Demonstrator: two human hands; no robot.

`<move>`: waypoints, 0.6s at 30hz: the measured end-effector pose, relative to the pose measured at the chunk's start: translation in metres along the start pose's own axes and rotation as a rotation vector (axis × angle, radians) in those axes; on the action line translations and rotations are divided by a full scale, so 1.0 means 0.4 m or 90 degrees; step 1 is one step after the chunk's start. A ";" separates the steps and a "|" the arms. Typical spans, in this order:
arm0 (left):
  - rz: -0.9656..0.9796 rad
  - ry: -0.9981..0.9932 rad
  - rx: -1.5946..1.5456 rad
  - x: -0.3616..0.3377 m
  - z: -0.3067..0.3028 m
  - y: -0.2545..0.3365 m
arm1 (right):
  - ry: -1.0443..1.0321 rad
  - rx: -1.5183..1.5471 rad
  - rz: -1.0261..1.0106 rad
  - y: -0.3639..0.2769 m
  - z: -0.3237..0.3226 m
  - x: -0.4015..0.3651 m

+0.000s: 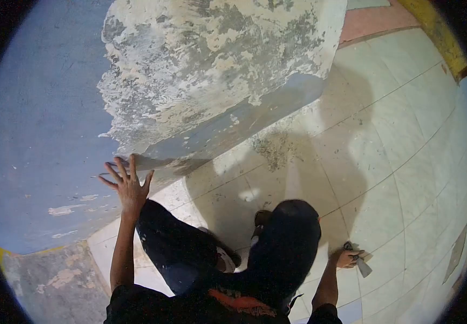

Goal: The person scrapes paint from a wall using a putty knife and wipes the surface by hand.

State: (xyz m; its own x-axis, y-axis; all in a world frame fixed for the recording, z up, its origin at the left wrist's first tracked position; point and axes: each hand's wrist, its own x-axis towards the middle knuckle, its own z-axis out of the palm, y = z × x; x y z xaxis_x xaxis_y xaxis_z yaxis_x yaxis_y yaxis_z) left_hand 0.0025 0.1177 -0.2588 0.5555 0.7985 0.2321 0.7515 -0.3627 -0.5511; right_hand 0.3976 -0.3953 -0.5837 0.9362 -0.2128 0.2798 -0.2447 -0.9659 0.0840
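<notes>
My left hand (129,181) is spread against the blue wall (44,119), fingers apart, just below a large scraped patch (206,65). Bare grey and white plaster shows in that patch, with ragged paint edges along its left and lower sides. Low at the right, my right hand (346,259) is closed around the handle of a putty knife (363,267). Its metal blade points down and away from the wall, over the floor tiles.
Pale floor tiles (384,178) spread to the right, with paint flakes (276,148) scattered by the wall's foot. My bent knees (287,227) are between my hands. Another scraped wall section (55,275) stands at lower left. A pink strip (373,21) lies at the top right.
</notes>
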 end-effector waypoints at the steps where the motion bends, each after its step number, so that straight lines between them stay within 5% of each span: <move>1: 0.020 -0.051 0.066 -0.024 0.017 -0.030 | 0.017 0.006 0.016 -0.002 -0.007 -0.006; 9: 0.126 0.103 0.063 -0.023 0.163 -0.023 | 0.032 0.071 0.012 0.064 0.102 0.001; 11: 0.115 0.077 0.069 -0.041 0.175 -0.013 | -0.218 -0.072 0.147 0.063 0.100 0.022; 12: 0.114 0.033 0.062 -0.053 0.181 -0.014 | -0.045 0.130 0.140 0.038 0.063 0.005; 13: 0.110 -0.003 0.059 -0.046 0.192 -0.026 | 0.010 0.135 0.033 0.054 0.102 0.012; 15: 0.119 0.014 0.068 -0.049 0.202 -0.049 | -0.126 -0.101 0.079 0.063 0.109 0.016; 18: 0.134 0.054 0.041 -0.047 0.195 -0.040 | -0.233 -0.122 0.028 0.053 0.075 0.037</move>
State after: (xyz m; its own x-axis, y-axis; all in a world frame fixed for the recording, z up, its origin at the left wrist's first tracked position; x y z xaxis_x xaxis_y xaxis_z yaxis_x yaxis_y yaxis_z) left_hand -0.0478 0.1458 -0.3169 0.7272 0.6646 0.1719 0.5937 -0.4831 -0.6436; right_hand 0.4139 -0.4232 -0.6067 0.9431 -0.3254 -0.0691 -0.2969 -0.9171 0.2660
